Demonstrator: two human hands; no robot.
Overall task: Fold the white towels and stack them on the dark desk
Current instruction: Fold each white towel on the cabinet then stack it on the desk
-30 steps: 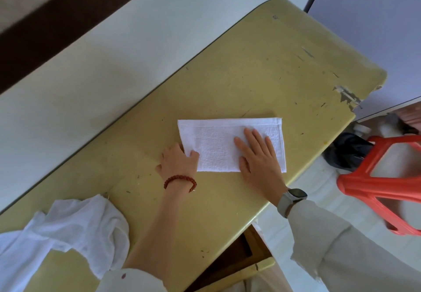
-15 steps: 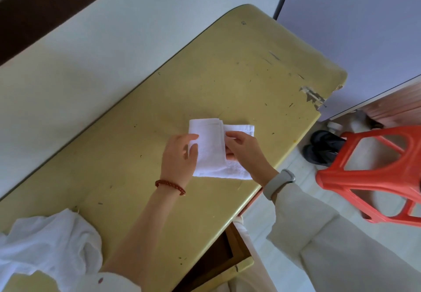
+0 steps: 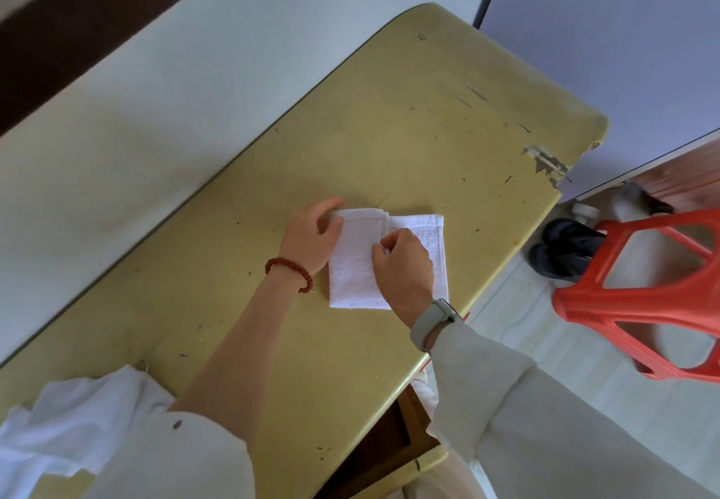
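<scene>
Our right hand (image 3: 403, 265) lies over the middle of the white towel (image 3: 352, 265), its fingers curled and pinching the edge of the folded-over layer near the towel's far side. Our left hand (image 3: 311, 235) sits at the towel's left edge — thumb and fingers bent round the far-left corner, holding it. A red bead bracelet (image 3: 290, 270) circles the left wrist, and a pale watch (image 3: 430, 323) sits on the right wrist above a light sleeve (image 3: 475, 370).

The towel itself rests flat on the yellow bench (image 3: 409, 128), folded to a small near-square, with one layer lapped across from the left so that a strip of the lower layer shows on the right. It lies close to the bench's near edge, roughly midway along it.

Further out, a heap of loose white cloth (image 3: 74, 416) lies on the bench's left end, partly behind our left sleeve. Past the bench's near edge — on the tiled floor — stands a red plastic stool (image 3: 639, 300), with a pair of dark shoes (image 3: 565, 249) just beside it. The bench top is scuffed, and chipped at its right-hand corner
</scene>
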